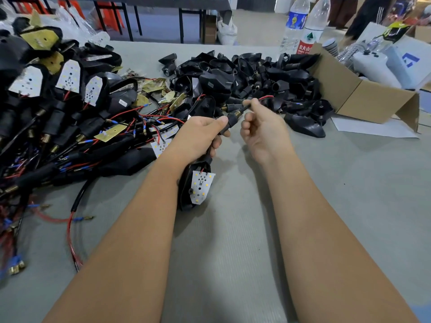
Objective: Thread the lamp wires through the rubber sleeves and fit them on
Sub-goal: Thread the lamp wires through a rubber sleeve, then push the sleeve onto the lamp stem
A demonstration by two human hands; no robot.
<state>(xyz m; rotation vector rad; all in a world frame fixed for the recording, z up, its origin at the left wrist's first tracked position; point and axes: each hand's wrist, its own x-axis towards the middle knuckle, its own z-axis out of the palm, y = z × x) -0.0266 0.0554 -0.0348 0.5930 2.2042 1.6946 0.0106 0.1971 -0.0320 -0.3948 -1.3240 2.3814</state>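
Observation:
My left hand [200, 134] grips the black rubber sleeve [229, 121] on a lamp's stem. The lamp [196, 190] hangs below that hand, a black housing with a white LED board facing up. A brass threaded tip sticks out of the sleeve's far end. My right hand [261, 127] pinches the red and black wires [265, 97] just past that tip, fingers curled.
A heap of wired lamps [58, 117] with red and black leads fills the left of the grey table [233, 252]. Loose black housings and sleeves [245, 78] are piled behind my hands. At the right stands an open cardboard box [363, 94], with two water bottles [303, 24] behind it.

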